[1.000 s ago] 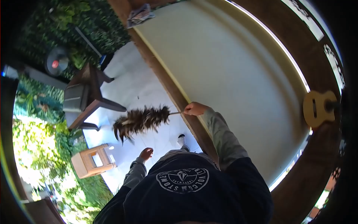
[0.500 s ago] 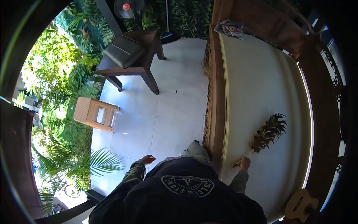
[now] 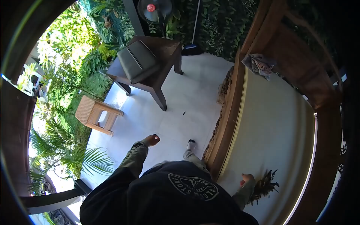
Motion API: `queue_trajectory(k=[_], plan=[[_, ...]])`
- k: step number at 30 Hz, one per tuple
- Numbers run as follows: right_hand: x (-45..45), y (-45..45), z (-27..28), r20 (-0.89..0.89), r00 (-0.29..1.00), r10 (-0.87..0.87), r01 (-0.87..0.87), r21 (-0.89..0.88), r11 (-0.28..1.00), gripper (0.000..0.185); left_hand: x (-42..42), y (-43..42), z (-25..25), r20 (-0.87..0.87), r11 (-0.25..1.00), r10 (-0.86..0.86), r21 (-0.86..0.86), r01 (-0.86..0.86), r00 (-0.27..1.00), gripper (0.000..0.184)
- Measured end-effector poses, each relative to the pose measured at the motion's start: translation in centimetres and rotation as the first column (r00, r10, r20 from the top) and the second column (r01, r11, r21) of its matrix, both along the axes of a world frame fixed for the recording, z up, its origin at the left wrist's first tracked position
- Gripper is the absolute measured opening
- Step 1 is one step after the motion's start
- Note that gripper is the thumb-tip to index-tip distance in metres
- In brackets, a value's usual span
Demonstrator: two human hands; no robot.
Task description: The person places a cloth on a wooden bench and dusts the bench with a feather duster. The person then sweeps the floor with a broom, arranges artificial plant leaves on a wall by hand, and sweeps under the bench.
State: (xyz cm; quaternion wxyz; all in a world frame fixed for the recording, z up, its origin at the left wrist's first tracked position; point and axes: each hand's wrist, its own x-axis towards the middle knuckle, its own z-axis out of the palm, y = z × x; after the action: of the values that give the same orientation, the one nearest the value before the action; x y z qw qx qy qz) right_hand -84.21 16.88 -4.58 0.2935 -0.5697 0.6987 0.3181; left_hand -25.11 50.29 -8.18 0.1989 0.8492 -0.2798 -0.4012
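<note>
My right hand point(image 3: 246, 179) is closed over the pale surface point(image 3: 275, 108) on the right, gripping a feather duster. Brown feathers of this feather duster point(image 3: 265, 187) fan out beside my right wrist; its handle is mostly hidden by the hand. On the other side, my left hand point(image 3: 152, 140) hangs above the light tiled floor point(image 3: 168, 127), its fingers curled in and nothing visible in them. A crumpled cloth point(image 3: 259, 65) lies at the far end of the pale surface, apart from both hands.
A tan woven-pattern stool point(image 3: 93, 114) stands at left. Beyond it, a dark wooden table point(image 3: 170, 52) carries a grey-green cushion point(image 3: 138, 62). A fan point(image 3: 155, 9) and a broom point(image 3: 192, 48) are at the back. The wooden frame point(image 3: 228, 123) edges the pale surface; plants point(image 3: 95, 161) border the floor.
My right hand has brought the feather duster back toward my body, its feathers now beside my wrist. My left arm reaches farther forward. The view has turned, and one foot shows more on the floor.
</note>
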Motion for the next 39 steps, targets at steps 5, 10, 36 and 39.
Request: queue_trajectory(k=[5, 10, 36, 39], plan=[[19.1, -8.3, 7.3, 0.15, 0.988, 0.019, -0.017, -0.011, 1.0, 0.051, 3.0, -5.3, 1.7, -0.142, 0.977, 0.141, -0.142, -0.162, 0.98, 0.038], [32.9, -13.0, 8.1, 0.315, 0.935, 0.162, -0.18, 0.029, 0.983, 0.048, 4.3, -2.9, -3.2, -0.23, 0.96, 0.274, 0.003, -0.281, 0.934, 0.04], [58.3, -41.7, -9.0, 0.323, 0.901, -0.29, 0.159, 0.376, 0.913, 0.023, 43.4, -35.3, -5.1, -0.062, 0.906, 0.404, -0.109, -0.409, 0.913, 0.028], [66.9, -49.3, -6.4, 0.312, 0.938, -0.151, 0.047, 0.318, 0.947, 0.024, 43.4, -37.2, -6.0, -0.307, 0.942, 0.337, 0.099, -0.322, 0.89, 0.029]])
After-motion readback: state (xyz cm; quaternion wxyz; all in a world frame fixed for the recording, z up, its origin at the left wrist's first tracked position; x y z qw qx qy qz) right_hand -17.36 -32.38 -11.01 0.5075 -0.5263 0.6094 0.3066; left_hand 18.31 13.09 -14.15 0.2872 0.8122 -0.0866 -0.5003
